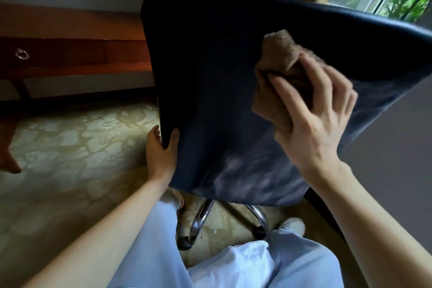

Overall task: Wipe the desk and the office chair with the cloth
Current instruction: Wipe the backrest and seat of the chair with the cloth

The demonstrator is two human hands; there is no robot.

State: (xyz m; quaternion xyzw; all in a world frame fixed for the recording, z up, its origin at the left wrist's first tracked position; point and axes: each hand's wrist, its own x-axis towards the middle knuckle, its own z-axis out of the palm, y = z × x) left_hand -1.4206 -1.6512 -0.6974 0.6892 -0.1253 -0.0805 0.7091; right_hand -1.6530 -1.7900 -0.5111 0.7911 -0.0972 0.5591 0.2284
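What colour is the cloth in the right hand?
The cloth is brown; head view.

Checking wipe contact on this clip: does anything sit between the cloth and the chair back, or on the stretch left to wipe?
Nothing visible does. The right hand holds the cloth bunched against the dark chair back, upper right. The left hand grips the back's lower left edge, well apart from the cloth.

The chair back [222, 77] hides the seat and the fingertips of the left grip [161, 149], and runs off the right edge. The right grip [313, 119] covers much of the cloth [280, 54]; the table [70, 23] is cut by the left edge
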